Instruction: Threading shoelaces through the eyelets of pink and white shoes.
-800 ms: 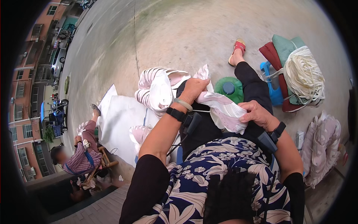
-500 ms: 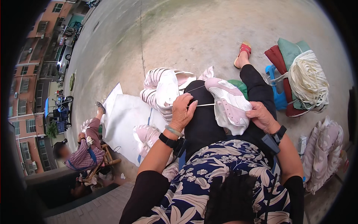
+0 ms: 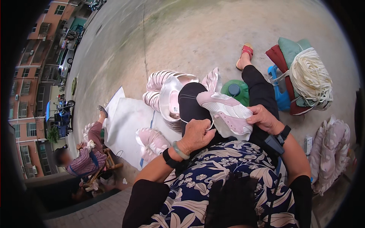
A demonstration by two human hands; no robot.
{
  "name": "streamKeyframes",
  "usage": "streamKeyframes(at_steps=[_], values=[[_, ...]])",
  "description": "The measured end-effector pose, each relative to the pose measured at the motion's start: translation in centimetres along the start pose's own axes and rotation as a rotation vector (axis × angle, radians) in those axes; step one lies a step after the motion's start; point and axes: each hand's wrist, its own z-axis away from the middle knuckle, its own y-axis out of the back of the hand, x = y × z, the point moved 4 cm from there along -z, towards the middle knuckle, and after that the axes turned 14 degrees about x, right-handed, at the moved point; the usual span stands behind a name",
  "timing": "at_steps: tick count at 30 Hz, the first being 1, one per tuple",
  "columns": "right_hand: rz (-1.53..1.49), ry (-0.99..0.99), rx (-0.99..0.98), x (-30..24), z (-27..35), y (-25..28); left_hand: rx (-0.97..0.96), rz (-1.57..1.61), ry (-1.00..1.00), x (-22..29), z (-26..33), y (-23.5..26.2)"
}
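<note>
A pink and white shoe upper lies over my lap, its rounded toe pointing to the far left. My right hand pinches its right edge between thumb and fingers. At the shoe upper's left side, my left hand is closed, thumb against the fingers, on a white lace. The lace runs the short way from the fingertips to the upper; its far end is hidden in the hand. Left of my knee stands a stack of pink and white shoe uppers.
A green container with a dark cap stands between my legs. On the right, a bundle of white laces rests on folded cloth over a blue stool. More bundled uppers lie at lower right. Far left, another person sits beside a white sheet.
My left hand has come down and nearer my body, and the lace span to the upper is shorter. The upper has shifted slightly left and down, uncovering the green container's cap.
</note>
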Motion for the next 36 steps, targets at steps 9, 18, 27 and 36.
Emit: streamKeyframes(at_steps=[9, 18, 27, 36], values=[[-0.298, 0.072, 0.096, 1.3, 0.2, 1.8, -0.175, -0.047, -0.002, 0.2, -0.7, -3.1], [-0.396, 0.079, 0.084, 0.9, -2.3, -0.2, -0.022, -0.049, 0.324, -4.9, -1.4, -4.9], [-0.235, 0.013, 0.121, 1.4, -1.1, 1.7, 0.149, -0.288, -0.089, -1.0, -2.4, -4.4], [-0.104, 0.108, 0.319, 0.7, -1.2, 0.5, 0.122, -0.298, -0.076, -0.9, -3.2, -4.7]])
